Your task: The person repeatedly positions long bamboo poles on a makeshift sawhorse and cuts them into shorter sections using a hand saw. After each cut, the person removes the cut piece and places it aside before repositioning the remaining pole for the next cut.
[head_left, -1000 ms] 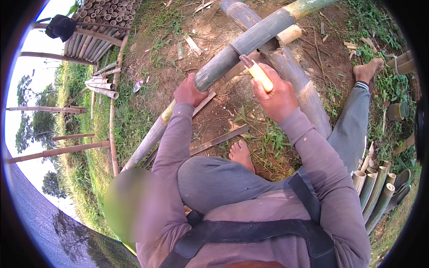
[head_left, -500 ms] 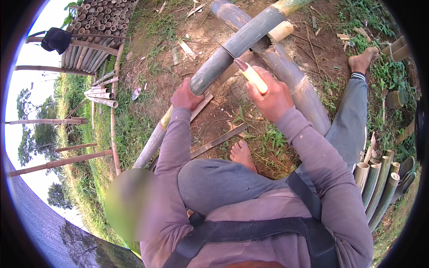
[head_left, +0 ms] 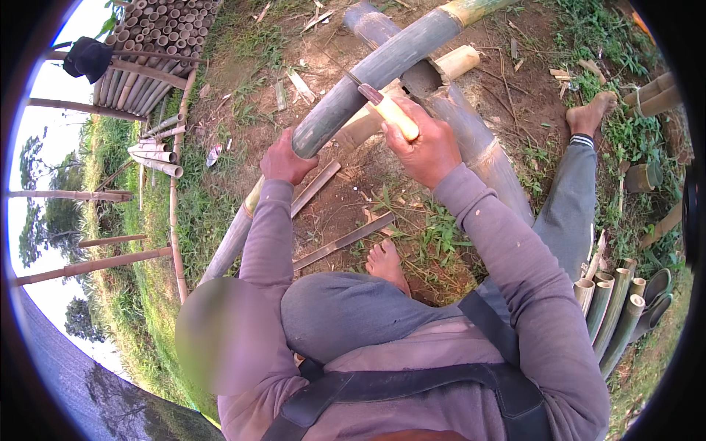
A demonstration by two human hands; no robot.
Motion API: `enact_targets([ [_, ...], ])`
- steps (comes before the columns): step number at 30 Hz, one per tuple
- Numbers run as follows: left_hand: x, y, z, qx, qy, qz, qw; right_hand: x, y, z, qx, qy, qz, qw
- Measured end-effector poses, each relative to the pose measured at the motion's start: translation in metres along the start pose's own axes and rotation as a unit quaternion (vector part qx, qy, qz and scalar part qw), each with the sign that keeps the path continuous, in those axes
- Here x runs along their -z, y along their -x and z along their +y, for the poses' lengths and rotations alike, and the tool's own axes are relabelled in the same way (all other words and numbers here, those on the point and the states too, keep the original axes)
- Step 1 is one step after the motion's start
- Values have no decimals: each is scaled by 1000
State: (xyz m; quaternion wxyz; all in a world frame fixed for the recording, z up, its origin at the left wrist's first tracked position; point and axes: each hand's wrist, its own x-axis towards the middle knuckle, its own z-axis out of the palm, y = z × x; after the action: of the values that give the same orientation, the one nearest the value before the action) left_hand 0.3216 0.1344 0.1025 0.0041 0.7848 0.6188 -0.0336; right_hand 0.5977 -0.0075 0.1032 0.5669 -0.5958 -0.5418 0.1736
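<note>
A thick grey-green bamboo pole (head_left: 401, 59) slants across the upper middle, resting over another bamboo stem. My left hand (head_left: 289, 158) is closed around its near end. In my right hand (head_left: 428, 145), fingers wrapped round it, is the pale wooden handle (head_left: 398, 116) of a hand saw. The saw's thin dark blade (head_left: 354, 78) lies across the pole, a short way beyond my left hand. Little of the blade shows, since it is seen edge-on and the pole hides the rest.
A large bamboo stem (head_left: 482, 140) lies beneath the pole. Split strips (head_left: 346, 240) and chips litter the soil by my bare foot (head_left: 387, 263). Cut bamboo pieces (head_left: 616, 301) stand at right. Far left, a bamboo rack (head_left: 151, 77) holds stacked lengths, with a dark hat (head_left: 88, 59) on it.
My right hand has pushed the saw forward and left, so less blade shows between the handle and the pole. My left hand keeps its grip. The whole view has shifted slightly.
</note>
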Motion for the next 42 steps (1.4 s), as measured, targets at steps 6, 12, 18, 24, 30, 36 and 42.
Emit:
enact_targets([
  [6,3,-21,7,18,15,-9,1000,-10,-12,15,25,20,28,999],
  [12,-15,-12,3,20,17,-53,998,87,89,-20,12,55,-39,998],
  [18,-17,-21,14,9,11,-44,999,61,67,0,7,25,-9,1000],
  [24,-10,-17,7,11,0,-38,999,32,41,-2,-28,32,5,999],
  [30,-18,-18,11,23,9,-12,1000,105,117,-16,49,63,-20,997],
  [36,-3,-19,12,9,-6,-33,999,26,34,11,-22,13,-7,1000],
  [42,-11,-18,8,12,-2,-18,1000,77,94,-26,-16,-28,36,999],
])
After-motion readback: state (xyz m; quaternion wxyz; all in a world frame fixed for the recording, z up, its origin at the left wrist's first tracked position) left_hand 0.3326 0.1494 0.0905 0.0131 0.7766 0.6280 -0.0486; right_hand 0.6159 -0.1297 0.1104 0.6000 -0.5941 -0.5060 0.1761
